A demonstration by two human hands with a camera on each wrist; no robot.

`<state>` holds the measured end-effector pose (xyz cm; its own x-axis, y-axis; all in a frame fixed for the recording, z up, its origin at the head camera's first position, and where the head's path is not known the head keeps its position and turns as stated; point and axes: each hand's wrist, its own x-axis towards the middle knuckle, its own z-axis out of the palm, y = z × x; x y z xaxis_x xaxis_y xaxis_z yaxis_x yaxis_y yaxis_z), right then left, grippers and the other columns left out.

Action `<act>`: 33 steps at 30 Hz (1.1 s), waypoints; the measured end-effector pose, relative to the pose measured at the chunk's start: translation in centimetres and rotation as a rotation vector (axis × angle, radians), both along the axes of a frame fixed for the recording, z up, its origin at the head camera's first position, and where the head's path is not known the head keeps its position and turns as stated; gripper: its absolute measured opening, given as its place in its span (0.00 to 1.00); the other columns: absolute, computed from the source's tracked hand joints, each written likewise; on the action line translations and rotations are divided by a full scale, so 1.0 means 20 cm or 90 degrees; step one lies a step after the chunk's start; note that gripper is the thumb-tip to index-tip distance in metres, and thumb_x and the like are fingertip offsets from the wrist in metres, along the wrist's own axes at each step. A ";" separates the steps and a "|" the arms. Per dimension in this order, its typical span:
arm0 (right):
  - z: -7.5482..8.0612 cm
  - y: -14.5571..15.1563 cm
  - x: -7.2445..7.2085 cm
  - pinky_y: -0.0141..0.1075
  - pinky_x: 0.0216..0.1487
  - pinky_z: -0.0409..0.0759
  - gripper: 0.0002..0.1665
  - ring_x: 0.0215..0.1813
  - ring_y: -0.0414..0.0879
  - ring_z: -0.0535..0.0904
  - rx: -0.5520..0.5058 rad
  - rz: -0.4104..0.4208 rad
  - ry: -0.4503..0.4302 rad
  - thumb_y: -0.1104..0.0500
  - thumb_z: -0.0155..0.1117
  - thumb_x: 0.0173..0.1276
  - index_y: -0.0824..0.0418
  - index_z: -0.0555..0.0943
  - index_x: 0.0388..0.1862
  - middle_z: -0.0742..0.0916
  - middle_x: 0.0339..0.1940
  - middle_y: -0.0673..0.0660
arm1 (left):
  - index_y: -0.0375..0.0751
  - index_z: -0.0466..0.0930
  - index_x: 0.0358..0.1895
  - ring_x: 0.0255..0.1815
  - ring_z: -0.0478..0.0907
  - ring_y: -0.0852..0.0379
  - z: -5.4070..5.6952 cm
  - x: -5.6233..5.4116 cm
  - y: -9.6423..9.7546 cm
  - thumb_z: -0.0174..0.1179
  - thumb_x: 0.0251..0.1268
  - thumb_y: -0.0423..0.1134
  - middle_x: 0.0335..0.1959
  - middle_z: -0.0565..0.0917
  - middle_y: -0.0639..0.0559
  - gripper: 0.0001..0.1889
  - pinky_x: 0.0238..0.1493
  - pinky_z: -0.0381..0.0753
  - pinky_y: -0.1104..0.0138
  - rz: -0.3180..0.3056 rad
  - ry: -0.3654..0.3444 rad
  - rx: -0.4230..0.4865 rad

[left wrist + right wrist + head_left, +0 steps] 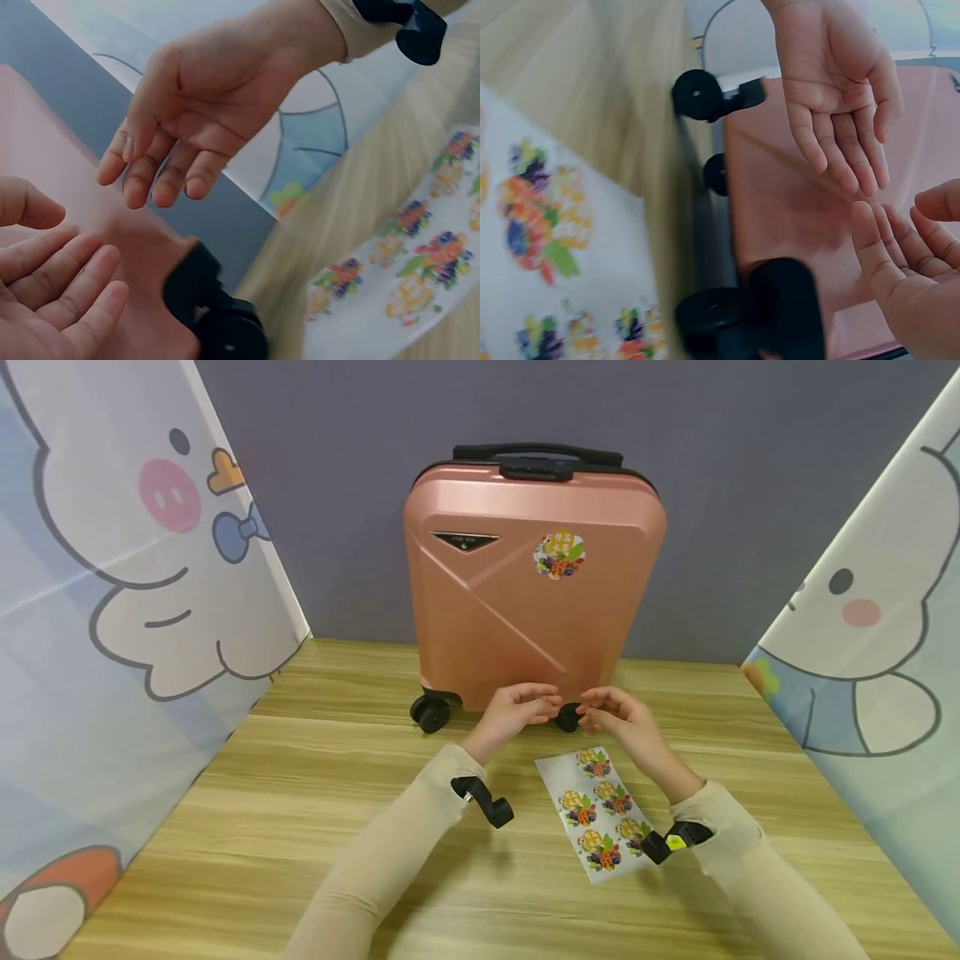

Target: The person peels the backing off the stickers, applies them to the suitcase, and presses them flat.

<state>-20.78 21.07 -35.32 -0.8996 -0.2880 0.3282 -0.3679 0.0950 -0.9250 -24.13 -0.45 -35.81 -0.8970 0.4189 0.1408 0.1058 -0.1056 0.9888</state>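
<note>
A rose-pink suitcase (495, 610) stands upright on its black wheels, with a round fruit sticker (559, 556) on the upper right of its front. My left hand (517, 714) and right hand (626, 722) hover before its lower edge, a small gap between them. Palms and loosely bent fingers of the left hand (60, 292) and right hand (217, 105) show in the left wrist view, holding nothing. Below them lies a white sheet of fruit stickers (588, 827), bare at its upper left; the right wrist device overlaps its lower right in the head view.
The suitcase rests on a wood-grain table (337, 793) before a grey back panel (315, 485). Cartoon-printed panels flank it at left (157, 635) and right (892, 635). One black wheel (431, 714) shows at the suitcase's lower left.
</note>
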 end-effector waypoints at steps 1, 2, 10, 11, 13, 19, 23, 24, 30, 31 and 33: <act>-0.01 0.00 0.00 0.36 0.40 0.86 0.17 0.40 0.43 0.83 0.002 -0.002 -0.005 0.70 0.53 0.76 0.82 0.70 0.57 0.85 0.42 0.58 | 0.27 0.77 0.61 0.55 0.82 0.46 -0.02 0.00 0.01 0.57 0.74 0.32 0.54 0.83 0.37 0.18 0.56 0.81 0.59 -0.001 -0.007 -0.006; -0.02 0.01 0.00 0.36 0.40 0.86 0.16 0.39 0.42 0.83 0.005 -0.004 -0.007 0.70 0.53 0.76 0.80 0.71 0.56 0.85 0.42 0.58 | 0.27 0.77 0.61 0.55 0.82 0.46 -0.03 -0.01 0.01 0.57 0.73 0.31 0.54 0.83 0.37 0.18 0.57 0.81 0.57 -0.002 -0.014 -0.011; -0.08 0.04 0.02 0.36 0.34 0.85 0.09 0.34 0.42 0.82 0.007 -0.009 -0.018 0.69 0.54 0.76 0.70 0.75 0.52 0.85 0.37 0.49 | 0.26 0.76 0.62 0.53 0.83 0.47 -0.12 0.00 0.05 0.59 0.72 0.30 0.52 0.84 0.36 0.18 0.62 0.75 0.46 -0.002 -0.056 -0.016; -0.09 0.05 0.02 0.36 0.34 0.85 0.10 0.34 0.42 0.81 0.015 -0.013 -0.021 0.70 0.55 0.75 0.71 0.75 0.52 0.85 0.36 0.49 | 0.26 0.76 0.61 0.54 0.83 0.46 -0.13 0.00 0.06 0.58 0.72 0.30 0.52 0.84 0.36 0.18 0.62 0.75 0.46 -0.004 -0.058 -0.016; -0.10 0.06 0.02 0.36 0.34 0.85 0.11 0.34 0.43 0.82 0.033 -0.021 -0.026 0.70 0.55 0.75 0.74 0.74 0.52 0.85 0.36 0.51 | 0.24 0.76 0.61 0.54 0.82 0.43 -0.16 0.00 0.07 0.58 0.72 0.29 0.52 0.84 0.34 0.18 0.61 0.76 0.48 -0.006 -0.059 -0.020; -0.16 0.10 0.03 0.42 0.33 0.86 0.14 0.33 0.47 0.82 0.080 -0.051 -0.044 0.72 0.56 0.73 0.80 0.73 0.53 0.85 0.36 0.58 | 0.23 0.78 0.58 0.54 0.81 0.38 -0.23 -0.01 0.10 0.58 0.69 0.24 0.51 0.83 0.31 0.16 0.53 0.83 0.59 -0.005 -0.016 -0.078; -0.19 0.13 0.03 0.41 0.33 0.86 0.15 0.32 0.49 0.82 0.091 -0.058 -0.069 0.73 0.56 0.72 0.83 0.71 0.54 0.84 0.37 0.66 | 0.24 0.79 0.57 0.53 0.82 0.42 -0.29 -0.03 0.12 0.60 0.67 0.23 0.49 0.85 0.34 0.16 0.49 0.83 0.67 -0.007 0.022 -0.131; -0.20 0.13 0.03 0.41 0.33 0.86 0.16 0.31 0.49 0.82 0.098 -0.060 -0.077 0.73 0.56 0.72 0.83 0.71 0.54 0.84 0.37 0.67 | 0.25 0.80 0.56 0.52 0.82 0.43 -0.30 -0.03 0.12 0.60 0.66 0.23 0.49 0.85 0.35 0.16 0.48 0.84 0.68 -0.006 0.032 -0.147; -0.22 0.16 0.00 0.40 0.31 0.85 0.17 0.31 0.50 0.81 0.160 -0.053 -0.108 0.70 0.57 0.71 0.81 0.72 0.55 0.83 0.38 0.69 | 0.27 0.82 0.55 0.49 0.83 0.46 -0.35 -0.05 0.15 0.61 0.66 0.24 0.47 0.86 0.39 0.15 0.45 0.83 0.69 0.000 0.060 -0.214; -0.23 0.16 0.00 0.40 0.30 0.85 0.17 0.30 0.50 0.81 0.171 -0.048 -0.110 0.70 0.58 0.71 0.81 0.72 0.54 0.84 0.37 0.68 | 0.27 0.82 0.54 0.49 0.83 0.47 -0.36 -0.05 0.15 0.61 0.66 0.24 0.47 0.86 0.39 0.15 0.45 0.83 0.70 0.000 0.064 -0.226; -0.23 0.17 -0.01 0.40 0.29 0.84 0.17 0.28 0.51 0.80 0.190 -0.030 -0.109 0.70 0.58 0.70 0.81 0.73 0.54 0.84 0.37 0.68 | 0.28 0.83 0.54 0.48 0.84 0.47 -0.37 -0.06 0.16 0.61 0.64 0.23 0.47 0.87 0.40 0.15 0.44 0.83 0.71 0.003 0.077 -0.253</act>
<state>-21.02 24.40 -40.00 -0.9489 -0.3057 0.0788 -0.1984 0.3833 -0.9021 -25.39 2.76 -43.30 -0.8857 0.4584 0.0733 0.2231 0.2818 0.9332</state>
